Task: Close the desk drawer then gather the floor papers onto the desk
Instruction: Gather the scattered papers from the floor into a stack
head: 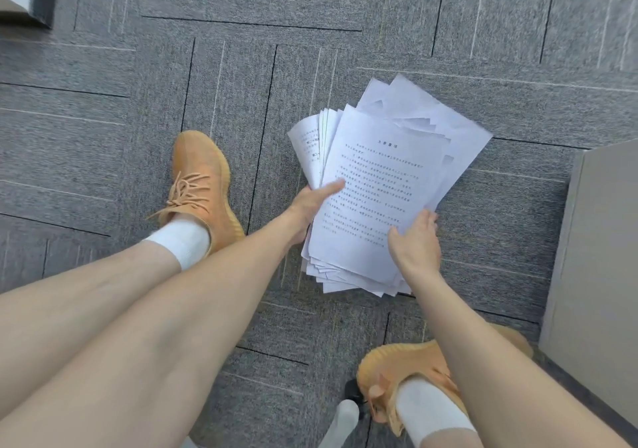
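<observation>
Papers (379,185), a loose fanned stack of printed sheets, sit over the grey carpet floor (138,102) between two orange shoes. The left hand (310,206) grips the stack's left edge, thumb on top; the right hand (416,240) clasps its lower right edge.

White papers (386,185) printed with rows of black text are seen on a carpet (103,119) of mottled grey tiles lined in black and white, beside orange shoes (203,185) and white socks (183,240).
</observation>
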`<state>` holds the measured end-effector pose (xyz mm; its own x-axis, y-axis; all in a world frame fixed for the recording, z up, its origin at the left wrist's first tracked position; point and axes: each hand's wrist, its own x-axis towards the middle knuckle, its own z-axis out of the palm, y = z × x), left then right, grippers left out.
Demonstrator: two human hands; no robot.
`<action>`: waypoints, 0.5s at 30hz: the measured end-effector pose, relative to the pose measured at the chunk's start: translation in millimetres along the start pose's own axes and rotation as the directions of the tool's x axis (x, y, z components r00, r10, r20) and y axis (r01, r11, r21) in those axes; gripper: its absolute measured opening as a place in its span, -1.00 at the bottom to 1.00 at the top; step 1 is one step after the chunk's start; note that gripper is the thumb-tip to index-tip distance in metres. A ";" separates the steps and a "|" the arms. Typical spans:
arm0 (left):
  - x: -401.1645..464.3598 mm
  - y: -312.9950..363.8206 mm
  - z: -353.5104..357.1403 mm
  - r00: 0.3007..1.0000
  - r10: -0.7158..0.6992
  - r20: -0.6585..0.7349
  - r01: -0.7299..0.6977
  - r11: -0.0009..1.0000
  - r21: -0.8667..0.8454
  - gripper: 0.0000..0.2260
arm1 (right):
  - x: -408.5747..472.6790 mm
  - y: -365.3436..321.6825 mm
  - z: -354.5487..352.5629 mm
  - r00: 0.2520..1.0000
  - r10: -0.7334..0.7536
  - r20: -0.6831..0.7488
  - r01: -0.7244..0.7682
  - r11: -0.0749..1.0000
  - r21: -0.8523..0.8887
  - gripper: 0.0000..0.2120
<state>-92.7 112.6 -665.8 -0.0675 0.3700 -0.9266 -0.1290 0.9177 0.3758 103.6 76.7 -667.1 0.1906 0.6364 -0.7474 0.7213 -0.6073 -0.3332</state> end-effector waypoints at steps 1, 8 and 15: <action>-4.7 2.6 1.7 0.998 0.044 -0.039 -0.041 0.997 0.069 -0.34 | 0.0 0.4 -1.8 1.000 0.002 0.000 -0.002 1.000 0.008 -0.22; -22.4 17.1 1.5 0.999 0.028 -0.039 -0.022 0.990 0.142 -0.60 | 3.4 7.7 -35.5 0.997 0.076 0.018 -0.079 0.968 0.237 -0.31; -82.1 57.2 -4.7 0.992 0.056 0.111 -0.072 0.988 0.140 -0.60 | -18.9 5.1 -96.1 0.942 0.187 0.278 -0.329 0.672 0.663 -0.44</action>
<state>-99.1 134.1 -568.2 0.0357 0.4349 -0.8998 0.0159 0.9000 0.4356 167.7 107.4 -599.4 0.1296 0.3536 -0.9264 -0.0195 -0.9332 -0.3589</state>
